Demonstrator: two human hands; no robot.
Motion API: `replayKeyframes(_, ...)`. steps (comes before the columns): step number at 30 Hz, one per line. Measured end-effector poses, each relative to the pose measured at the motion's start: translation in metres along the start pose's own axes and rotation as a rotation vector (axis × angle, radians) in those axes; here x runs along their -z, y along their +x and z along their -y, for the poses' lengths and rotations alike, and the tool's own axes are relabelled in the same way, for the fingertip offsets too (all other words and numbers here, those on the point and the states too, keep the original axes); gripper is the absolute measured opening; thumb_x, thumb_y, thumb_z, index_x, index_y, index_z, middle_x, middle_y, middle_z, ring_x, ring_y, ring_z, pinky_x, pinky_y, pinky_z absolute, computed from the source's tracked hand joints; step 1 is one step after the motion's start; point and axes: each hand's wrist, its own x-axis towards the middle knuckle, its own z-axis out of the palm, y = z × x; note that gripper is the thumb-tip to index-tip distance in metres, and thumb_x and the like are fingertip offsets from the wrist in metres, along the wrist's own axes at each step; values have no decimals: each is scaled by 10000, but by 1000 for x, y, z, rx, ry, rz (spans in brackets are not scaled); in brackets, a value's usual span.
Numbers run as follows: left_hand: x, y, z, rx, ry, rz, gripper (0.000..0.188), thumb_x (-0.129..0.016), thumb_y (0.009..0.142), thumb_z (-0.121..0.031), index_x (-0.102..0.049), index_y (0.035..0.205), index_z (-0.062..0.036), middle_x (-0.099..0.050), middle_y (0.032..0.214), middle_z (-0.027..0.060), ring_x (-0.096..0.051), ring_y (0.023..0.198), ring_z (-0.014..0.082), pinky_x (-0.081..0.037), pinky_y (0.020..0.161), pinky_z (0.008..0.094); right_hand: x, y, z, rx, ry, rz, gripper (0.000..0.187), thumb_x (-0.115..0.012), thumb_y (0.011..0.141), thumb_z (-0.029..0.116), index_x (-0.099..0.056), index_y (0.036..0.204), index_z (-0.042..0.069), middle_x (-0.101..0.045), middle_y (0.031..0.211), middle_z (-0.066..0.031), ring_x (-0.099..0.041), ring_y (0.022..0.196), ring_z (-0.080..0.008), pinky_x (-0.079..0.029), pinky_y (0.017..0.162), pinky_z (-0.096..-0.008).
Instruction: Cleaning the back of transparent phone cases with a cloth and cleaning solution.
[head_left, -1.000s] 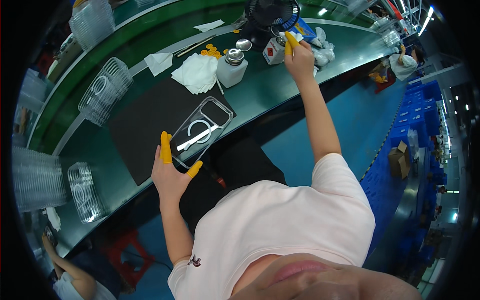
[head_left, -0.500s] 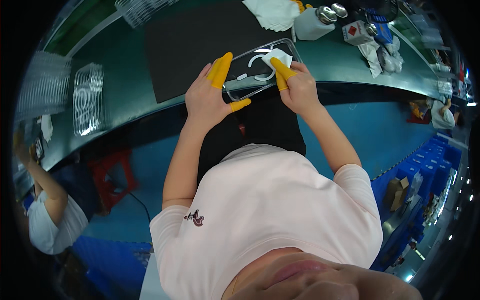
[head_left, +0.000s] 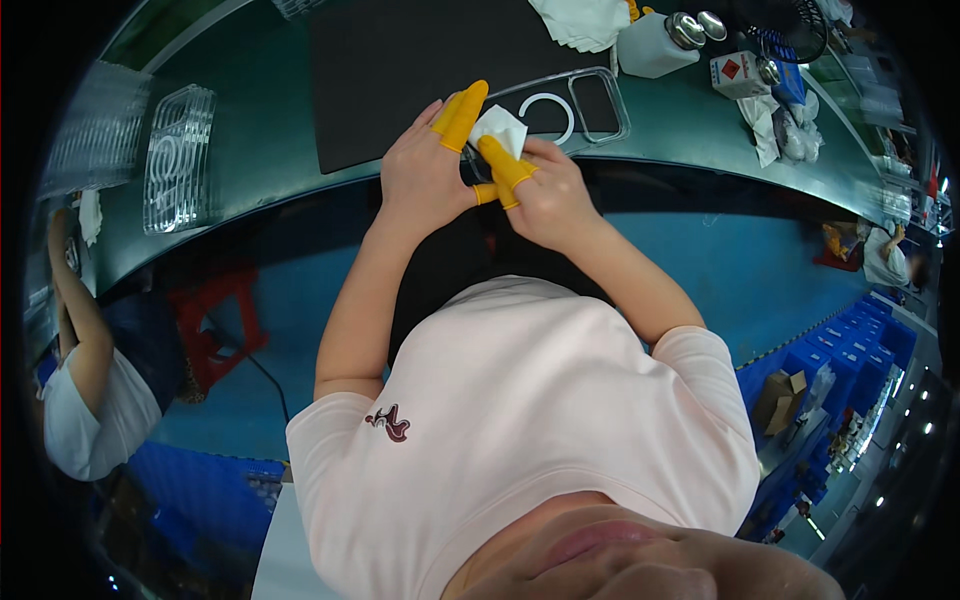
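Green bench top curves across the upper part of our view, with a black mat laid on it and a blue floor below. We see the left hand and the right hand meeting at the near edge of the mat, both wearing yellow finger cots. A clear phone case with a white ring on its back lies partly on the mat, its near end held between the two hands. The left hand's fingers curl around that end; the right hand's thumb and forefinger pinch a small white wipe pressed against the case. Both grips are closed tight on what they hold. Beyond the case stand a white dispenser bottle and a pile of white cloths. To the left on the bench lies a clear plastic tray. Another person in a white shirt sits at far left.
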Motion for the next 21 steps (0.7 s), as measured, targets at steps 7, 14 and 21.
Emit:
replayKeyframes(7, 2, 1, -2, -8, 5, -44, 774, -779, 559, -411, -492, 1185, -56, -550, 1152, 109, -493, 1124, 222, -388, 953, 316, 27, -13, -20, -86, -19, 8, 213, -593, 634, 22, -620, 842, -9, -586, 642, -108, -602, 644, -264, -474, 778, -396)
replayKeyframes(14, 5, -3, 1, -6, -33, -28, 864, -779, 529, -441, -449, 1237, -72, -515, 1204, 107, -473, 1141, 264, -393, 948, 330, 44, -18, -51, -65, 113, 49, 243, -619, 601, 35, -651, 842, 40, -587, 600, -76, -597, 601, -242, -505, 708, -344)
replayKeyframes(21, 3, 2, 2, -19, -59, -11, 857, -779, 536, -451, -455, 1235, -77, -531, 1185, 98, -480, 1135, 253, -393, 948, 328, 11, 6, -20, 143, 344, 102, 274, -631, 572, 25, -644, 846, 41, -591, 644, -73, -603, 639, -248, -506, 720, -359)
